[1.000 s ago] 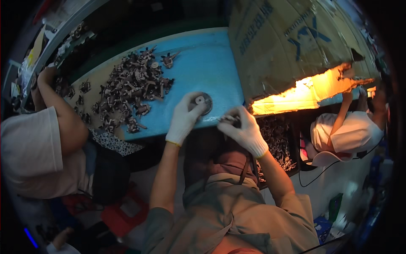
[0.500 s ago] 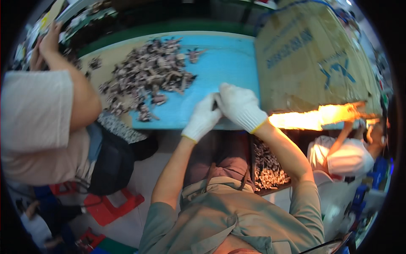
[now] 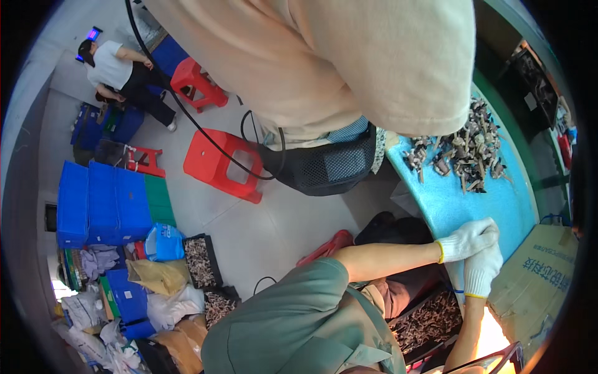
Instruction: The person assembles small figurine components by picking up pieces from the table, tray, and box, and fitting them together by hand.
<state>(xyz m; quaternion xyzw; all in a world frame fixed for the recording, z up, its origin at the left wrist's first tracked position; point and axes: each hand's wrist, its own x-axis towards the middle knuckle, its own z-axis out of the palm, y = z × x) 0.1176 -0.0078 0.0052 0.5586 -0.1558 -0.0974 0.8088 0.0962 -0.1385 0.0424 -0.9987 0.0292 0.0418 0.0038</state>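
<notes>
My left hand point(image 3: 464, 240) and my right hand point(image 3: 483, 269), both in white knit gloves with yellow cuff edging, are pressed together over the near edge of the blue-topped table point(image 3: 514, 212). Their fingers are curled closed against each other. Whatever lies between them, if anything, is hidden. Farther along the tabletop is a loose pile of small grey, black and tan parts point(image 3: 476, 146), apart from my hands; their exact kind is too small to tell.
A person in a beige shirt point(image 3: 367, 68) stands close beside the table. A cardboard box point(image 3: 532, 280) stands by my right hand. Below my arms is a black tray of small parts point(image 3: 430, 321). Red stools point(image 3: 221, 162), blue bins point(image 3: 103, 202) and bags point(image 3: 159, 274) lie leftward.
The whole view has swung left, so the table and my hands now appear at the right. Both hands stay together, with the fingers still closed.
</notes>
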